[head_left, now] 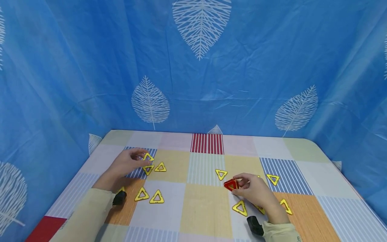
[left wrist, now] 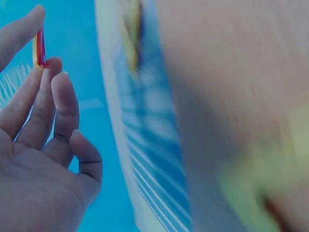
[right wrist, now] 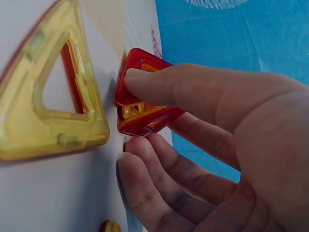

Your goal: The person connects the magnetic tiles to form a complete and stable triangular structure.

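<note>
Sleeves: both beige cuffs sit at the lower edge of the head view, partly cut off, each with a black wrist device.
Right hand (head_left: 255, 190): grip closed on a red triangle tile (head_left: 231, 185), pinched between thumb and forefinger and held on edge against the table (head_left: 205, 205), right of centre.
Right wrist view: red triangle tile (right wrist: 140, 94) shows yellow inside; whether that is a second piece cannot be told.
Left hand (head_left: 127, 164): grip pinches a yellow triangle tile (head_left: 148, 157) at the fingertips, over the table's left side.
Left wrist view: heavily blurred; only the fingers (left wrist: 58, 111) and a thin yellow-red edge (left wrist: 39, 48) between them are legible.
Partly hidden: yellow tiles under the right hand and wrist, and one behind the left forearm.
Surroundings: loose yellow triangles (head_left: 149, 196) on a checked cloth; blue leaf-print sheet (head_left: 199, 67) walls the table.
</note>
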Available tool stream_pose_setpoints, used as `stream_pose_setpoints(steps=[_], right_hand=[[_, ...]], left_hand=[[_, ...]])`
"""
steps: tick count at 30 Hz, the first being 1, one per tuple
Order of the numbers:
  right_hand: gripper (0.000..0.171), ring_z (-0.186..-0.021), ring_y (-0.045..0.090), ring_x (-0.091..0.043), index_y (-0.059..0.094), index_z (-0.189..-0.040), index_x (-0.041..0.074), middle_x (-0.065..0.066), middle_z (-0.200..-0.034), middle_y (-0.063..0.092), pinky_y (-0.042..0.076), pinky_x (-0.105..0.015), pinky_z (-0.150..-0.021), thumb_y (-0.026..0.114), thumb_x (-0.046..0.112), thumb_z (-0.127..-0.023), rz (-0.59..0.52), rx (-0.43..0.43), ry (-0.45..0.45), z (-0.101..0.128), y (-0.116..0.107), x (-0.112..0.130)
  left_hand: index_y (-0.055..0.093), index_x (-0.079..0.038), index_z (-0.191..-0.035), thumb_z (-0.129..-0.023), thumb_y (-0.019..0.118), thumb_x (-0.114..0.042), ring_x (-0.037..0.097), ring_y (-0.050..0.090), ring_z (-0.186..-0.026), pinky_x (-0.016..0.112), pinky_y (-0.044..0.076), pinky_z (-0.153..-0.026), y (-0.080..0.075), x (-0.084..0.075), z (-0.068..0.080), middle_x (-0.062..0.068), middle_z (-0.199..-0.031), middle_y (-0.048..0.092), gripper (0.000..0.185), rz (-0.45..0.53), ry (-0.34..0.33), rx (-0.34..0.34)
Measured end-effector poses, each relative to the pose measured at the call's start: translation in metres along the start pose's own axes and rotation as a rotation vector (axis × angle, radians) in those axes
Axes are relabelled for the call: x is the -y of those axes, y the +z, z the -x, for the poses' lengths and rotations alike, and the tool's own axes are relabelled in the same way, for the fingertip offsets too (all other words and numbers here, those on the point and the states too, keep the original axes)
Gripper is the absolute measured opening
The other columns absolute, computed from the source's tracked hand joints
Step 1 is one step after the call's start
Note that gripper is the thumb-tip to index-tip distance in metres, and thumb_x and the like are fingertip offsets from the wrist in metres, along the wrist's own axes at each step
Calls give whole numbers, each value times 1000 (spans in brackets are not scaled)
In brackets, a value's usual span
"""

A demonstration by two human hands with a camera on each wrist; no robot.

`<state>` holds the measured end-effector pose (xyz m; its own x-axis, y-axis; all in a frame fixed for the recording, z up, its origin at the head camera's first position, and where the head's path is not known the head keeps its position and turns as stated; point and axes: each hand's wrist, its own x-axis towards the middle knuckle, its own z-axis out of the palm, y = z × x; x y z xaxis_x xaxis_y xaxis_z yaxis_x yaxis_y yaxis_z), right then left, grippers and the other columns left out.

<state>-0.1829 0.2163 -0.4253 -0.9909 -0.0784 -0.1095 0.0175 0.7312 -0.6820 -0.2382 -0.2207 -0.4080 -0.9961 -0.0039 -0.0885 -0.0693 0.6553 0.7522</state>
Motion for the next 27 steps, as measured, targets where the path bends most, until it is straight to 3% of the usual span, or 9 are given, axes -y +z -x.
stream_pose_setpoints(steps=[7, 13, 22, 27], right_hand=[[47, -83, 58, -19, 69, -121, 7, -3, -94, 62, 54, -39, -73, 87, 16, -79, 20, -8, 8, -1, 0, -1], [45, -83, 60, -19, 69, -122, 6, -4, -94, 61, 54, -37, -71, 86, 13, -80, 2, -9, -2, -3, 1, 1], [47, -84, 59, -21, 66, -128, 4, -8, -102, 63, 53, -36, -69, 81, 10, -84, 4, -21, 0, -3, 1, 0], [47, -92, 58, -28, 65, -131, 4, -13, -108, 64, 52, -48, -78, 79, 11, -86, 85, -63, -13, -3, 2, -2]], left_hand=[[69, -8, -126, -82, 86, -22, 24, 56, -88, 34, 48, -65, 39, -43, 8, 6, -105, 63, 50, 87, 166, 35], [72, -6, -118, -78, 89, -18, 18, 56, -75, 33, 47, -61, 77, -65, 17, 1, -94, 61, 45, 132, 237, 90], [73, -6, -114, -76, 91, -18, 17, 54, -69, 32, 46, -58, 125, -89, 36, 0, -91, 60, 44, 133, 235, 166], [74, -11, -108, -73, 93, -21, 15, 54, -69, 31, 44, -58, 144, -97, 47, 1, -84, 59, 41, 89, 204, 227]])
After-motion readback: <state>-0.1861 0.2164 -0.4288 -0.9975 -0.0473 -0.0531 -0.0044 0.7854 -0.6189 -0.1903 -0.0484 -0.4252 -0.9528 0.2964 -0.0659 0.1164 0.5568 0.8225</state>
